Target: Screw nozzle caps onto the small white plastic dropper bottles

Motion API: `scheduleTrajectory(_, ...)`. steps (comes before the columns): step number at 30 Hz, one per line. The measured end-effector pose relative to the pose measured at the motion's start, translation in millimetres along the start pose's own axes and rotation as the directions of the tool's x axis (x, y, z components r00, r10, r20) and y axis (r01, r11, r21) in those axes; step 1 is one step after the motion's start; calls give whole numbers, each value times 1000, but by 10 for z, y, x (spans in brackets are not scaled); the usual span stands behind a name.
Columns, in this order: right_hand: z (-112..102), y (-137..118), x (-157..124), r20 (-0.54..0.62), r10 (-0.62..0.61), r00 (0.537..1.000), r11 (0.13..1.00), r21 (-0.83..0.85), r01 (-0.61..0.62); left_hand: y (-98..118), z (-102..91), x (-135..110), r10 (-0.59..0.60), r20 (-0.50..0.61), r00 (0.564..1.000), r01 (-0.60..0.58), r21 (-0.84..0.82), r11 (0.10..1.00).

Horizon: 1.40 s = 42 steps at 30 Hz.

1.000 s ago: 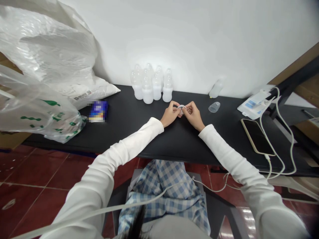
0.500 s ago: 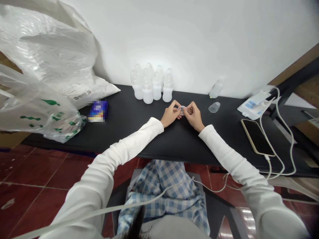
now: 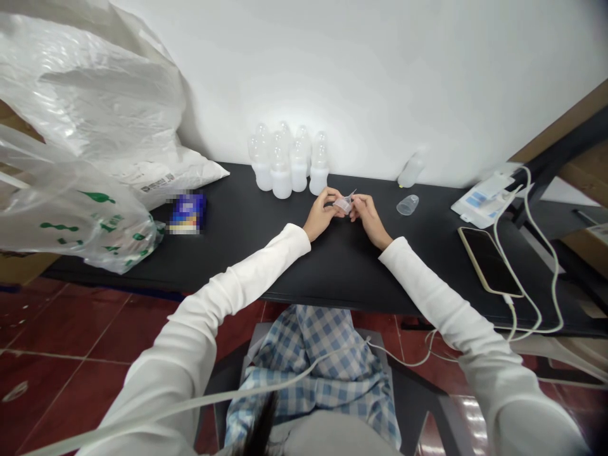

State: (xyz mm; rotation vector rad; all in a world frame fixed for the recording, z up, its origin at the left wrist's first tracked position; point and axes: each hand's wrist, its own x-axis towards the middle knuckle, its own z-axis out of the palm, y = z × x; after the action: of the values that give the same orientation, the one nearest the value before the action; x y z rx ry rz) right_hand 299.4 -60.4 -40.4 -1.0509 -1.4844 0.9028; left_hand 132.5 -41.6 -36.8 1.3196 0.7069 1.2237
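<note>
Evidently, the left fingers are pinched nearly together on a small translucent piece, with the right fingers likewise closed at its other edge. On the counter, bottles stand beyond the left fingers; a clear cap lies rightward of the right ones.

Just one head-worn cam on this, looking forward and pretty steeply down from above the wearer's own lap, so both white sleeves ran up from the bottom corners. The hands landed near the middle of the view, and it sat far enough back to get a long stretch of the black surface, the pale wall behind and some red floor tiles below.
</note>
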Motion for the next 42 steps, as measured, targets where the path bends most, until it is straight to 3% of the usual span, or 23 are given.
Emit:
scheduleTrajectory(6, -40, -80, 3, 39, 14, 999, 999, -29, -13, 57, 0, -3, 66, -4, 998, -66, 26, 998)
scheduleTrajectory(11, -11, -107, -5, -45, 4, 999, 1000, -15, -5, 49, -13, 10, -105, 51, 993, 111, -147, 983)
scheduleTrajectory(14, -6, -111, 0, -103, -1, 995, 1000, -1, 1, 30, -8, 5, -131, 123, 984, 151, -169, 974)
scheduleTrajectory(22, -24, -51, -2, -131, -16, 991, 1000, -15, 14, -16, -46, 24, 59, 214, 975, -59, -5, 998)
scheduleTrajectory(27, -114, 13, 68, -291, -33, 956, 999, 12, 38, 39, -4, 10, 22, 318, 948, -30, 20, 999)
scheduleTrajectory(32, -248, -45, 120, -321, 3, 947, 993, 110, 34, -3, 189, -21, -48, 254, 966, 85, -137, 987)
scheduleTrajectory(36, -282, -78, 106, -198, 88, 976, 977, 209, -46, -10, 239, -9, -109, 178, 978, 143, -192, 971)
scheduleTrajectory(39, -238, -85, 72, -117, 16, 993, 992, 130, 0, 23, 236, -2, -185, 123, 975, 209, -221, 953)
scheduleTrajectory(42, -183, -94, 50, -108, -50, 993, 998, 44, 55, 49, 250, 16, -256, 95, 962, 271, -231, 934)
